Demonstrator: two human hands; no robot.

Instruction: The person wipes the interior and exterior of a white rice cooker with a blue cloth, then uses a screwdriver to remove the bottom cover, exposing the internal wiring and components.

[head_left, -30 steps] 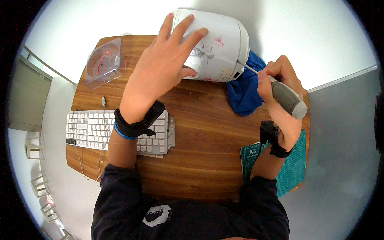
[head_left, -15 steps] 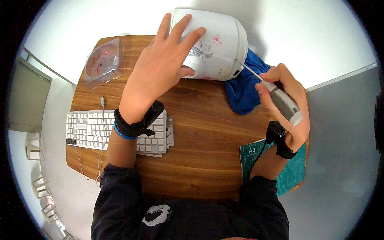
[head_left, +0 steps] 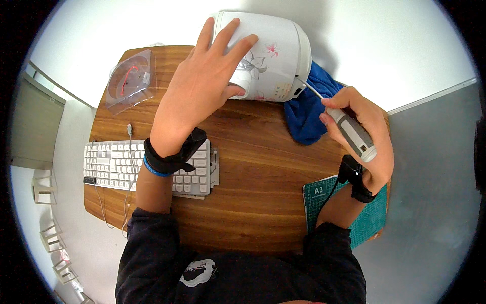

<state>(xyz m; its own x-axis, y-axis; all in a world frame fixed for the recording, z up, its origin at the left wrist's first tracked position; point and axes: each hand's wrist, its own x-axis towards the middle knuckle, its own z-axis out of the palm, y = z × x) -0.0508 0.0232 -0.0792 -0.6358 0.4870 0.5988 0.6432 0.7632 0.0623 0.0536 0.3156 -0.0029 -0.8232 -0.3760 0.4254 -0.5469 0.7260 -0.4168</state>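
Note:
A white rounded appliance (head_left: 281, 38) printed with pink and grey flowers lies on its side at the far edge of the table. My left hand (head_left: 202, 76) rests on it, fingers spread, thumb along its near side. In my right hand (head_left: 372, 124) is a screwdriver (head_left: 352, 133) with a grey and white handle, gripped between thumb and fingers. Its thin metal shaft points up and left, and the tip meets the seam near the appliance's right end, close to a small dark socket (head_left: 297, 92). A blue cloth (head_left: 306, 119) sits bunched beneath and beside that end.
A white keyboard (head_left: 114, 164) with a cable lies at the left, partly under my left forearm. Behind it is a clear plastic tray (head_left: 132, 83) with a red wire and small parts. A green cutting mat (head_left: 367, 218) lies under my right forearm. A white wall (head_left: 395, 45) stands behind the table.
The screwdriver handle has turned about its length, and my right fingers have shifted on it. The appliance has moved very slightly left. My left hand stays on it.

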